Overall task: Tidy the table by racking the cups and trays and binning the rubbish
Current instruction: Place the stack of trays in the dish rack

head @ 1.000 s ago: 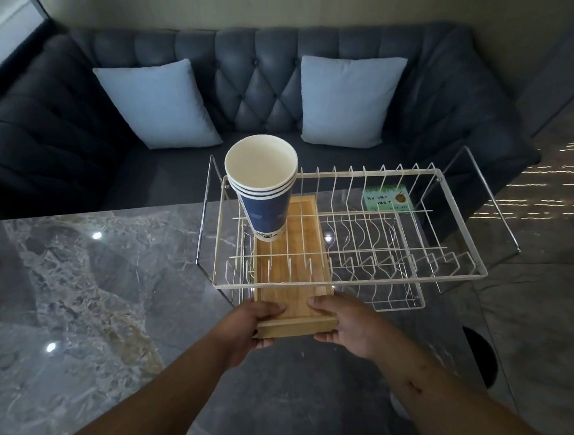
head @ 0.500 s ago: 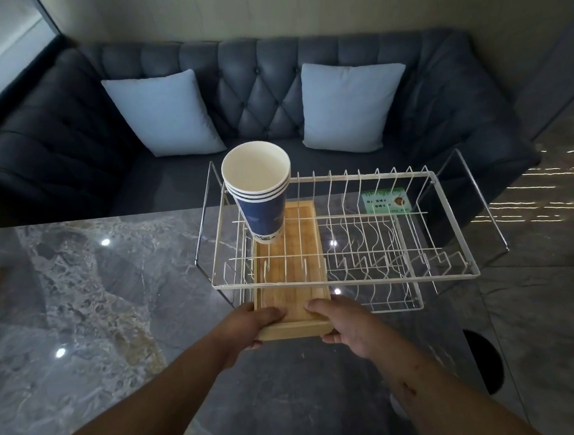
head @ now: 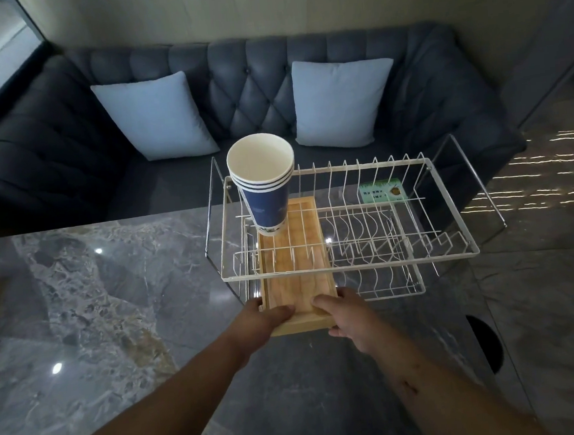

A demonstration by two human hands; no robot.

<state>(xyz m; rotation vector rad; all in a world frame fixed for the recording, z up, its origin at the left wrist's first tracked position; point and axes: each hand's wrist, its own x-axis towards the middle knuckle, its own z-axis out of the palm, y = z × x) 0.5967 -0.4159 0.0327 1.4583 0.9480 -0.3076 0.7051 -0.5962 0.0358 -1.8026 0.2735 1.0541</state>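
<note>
Stacked cups (head: 266,198) stand in the rack (head: 419,259) above the tray (head: 298,288).

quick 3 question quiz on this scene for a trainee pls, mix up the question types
1. True or false: the stack of blue paper cups stands upright at the left end of the white wire dish rack.
2. The left hand and right hand both hold: A) the cups B) the wooden tray C) a plate.
3. Fill in: the tray's ____ end sticks out of the rack.
Key: 1 true; 2 B; 3 near.
</note>
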